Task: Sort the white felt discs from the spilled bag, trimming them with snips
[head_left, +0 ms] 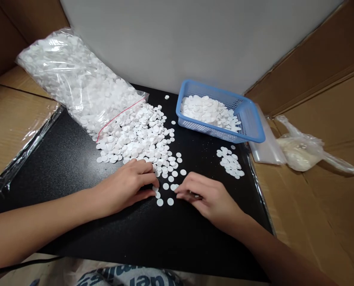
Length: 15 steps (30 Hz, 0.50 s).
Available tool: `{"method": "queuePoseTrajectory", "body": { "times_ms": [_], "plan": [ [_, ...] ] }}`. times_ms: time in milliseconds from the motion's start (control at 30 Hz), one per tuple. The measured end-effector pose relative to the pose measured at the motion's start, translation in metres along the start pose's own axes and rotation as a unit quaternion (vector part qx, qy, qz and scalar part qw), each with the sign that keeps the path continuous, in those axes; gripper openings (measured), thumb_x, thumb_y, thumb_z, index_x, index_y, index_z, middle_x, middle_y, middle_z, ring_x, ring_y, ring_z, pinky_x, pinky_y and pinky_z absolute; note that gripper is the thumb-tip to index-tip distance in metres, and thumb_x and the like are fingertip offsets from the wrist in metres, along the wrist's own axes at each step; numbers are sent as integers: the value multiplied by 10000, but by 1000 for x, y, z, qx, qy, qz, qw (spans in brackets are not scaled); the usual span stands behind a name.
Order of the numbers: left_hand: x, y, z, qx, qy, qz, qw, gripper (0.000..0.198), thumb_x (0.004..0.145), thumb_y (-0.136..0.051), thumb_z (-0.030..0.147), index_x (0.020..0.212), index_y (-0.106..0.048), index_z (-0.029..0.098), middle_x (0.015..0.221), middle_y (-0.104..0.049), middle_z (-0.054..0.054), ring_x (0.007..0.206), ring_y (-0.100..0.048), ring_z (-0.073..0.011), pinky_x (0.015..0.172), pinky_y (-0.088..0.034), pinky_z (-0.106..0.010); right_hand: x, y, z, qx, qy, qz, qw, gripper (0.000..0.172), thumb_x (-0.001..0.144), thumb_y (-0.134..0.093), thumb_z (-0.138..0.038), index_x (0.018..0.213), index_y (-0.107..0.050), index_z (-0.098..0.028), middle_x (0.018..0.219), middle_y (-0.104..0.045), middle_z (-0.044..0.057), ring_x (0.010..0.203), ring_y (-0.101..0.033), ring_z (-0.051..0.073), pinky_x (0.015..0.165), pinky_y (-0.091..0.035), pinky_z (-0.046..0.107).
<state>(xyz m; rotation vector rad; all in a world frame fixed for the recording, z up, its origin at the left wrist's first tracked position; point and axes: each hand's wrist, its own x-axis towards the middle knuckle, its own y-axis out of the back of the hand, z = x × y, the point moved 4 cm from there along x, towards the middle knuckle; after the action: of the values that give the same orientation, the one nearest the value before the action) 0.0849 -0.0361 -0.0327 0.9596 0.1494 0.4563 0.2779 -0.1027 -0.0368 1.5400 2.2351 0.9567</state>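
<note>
Small flat white discs spill in a heap from a clear plastic bag onto a black tabletop. At the heap's near edge is my left hand, its fingers curled and closed with a white disc at the tips of thumb and forefinger. Facing it, my right hand is closed in a pinch, fingertips on another white disc. Its palm is mostly hidden. Several loose discs lie flat between the two hands.
A blue plastic basket partly filled with discs stands at the back right. Nearer me lies a small separate group of discs. Cardboard lines the right side, where a knotted clear bag rests. A pale wall rises behind.
</note>
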Motion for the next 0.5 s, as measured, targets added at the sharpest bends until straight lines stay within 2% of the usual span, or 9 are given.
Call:
{"method": "queuePoseTrajectory", "body": {
  "times_ms": [100, 233, 367, 500],
  "plan": [
    [0, 0, -4, -1, 4, 1, 1000, 89, 899, -666, 138, 966, -671, 197, 922, -600, -20, 877, -582, -184, 790, -410, -292, 1, 4, 3, -14, -16, 35, 999, 126, 932, -575, -134, 948, -682, -197, 847, -621, 38, 741, -625, 149, 650, -505, 248],
    [0, -1, -7, 16, 12, 2, 1000, 125, 896, -665, 127, 991, -683, 207, 932, -598, -25, 885, -585, -192, 787, -425, -297, 2, -1, 3, -80, -14, 17, 997, 121, 943, -577, -174, 979, -689, -205, 871, -630, 36, 705, -616, 133, 634, -503, 235],
    [1, 1, -5, 26, -1, 0, 1000, 91, 930, -622, 153, 965, -689, 204, 900, -581, -23, 842, -566, -181, 759, -420, -290, 1, -6, 0, -149, 22, 21, 988, 166, 956, -532, -153, 956, -692, -197, 854, -620, 34, 683, -607, 118, 591, -473, 216],
    [2, 4, -1, 15, -8, -4, 1000, 72, 921, -614, 132, 937, -657, 188, 893, -577, -21, 844, -556, -182, 764, -409, -291, 1, -10, -3, -106, 36, 15, 994, 198, 961, -524, -138, 836, -672, -182, 814, -604, 31, 683, -614, 115, 603, -492, 215]
  ]
}}
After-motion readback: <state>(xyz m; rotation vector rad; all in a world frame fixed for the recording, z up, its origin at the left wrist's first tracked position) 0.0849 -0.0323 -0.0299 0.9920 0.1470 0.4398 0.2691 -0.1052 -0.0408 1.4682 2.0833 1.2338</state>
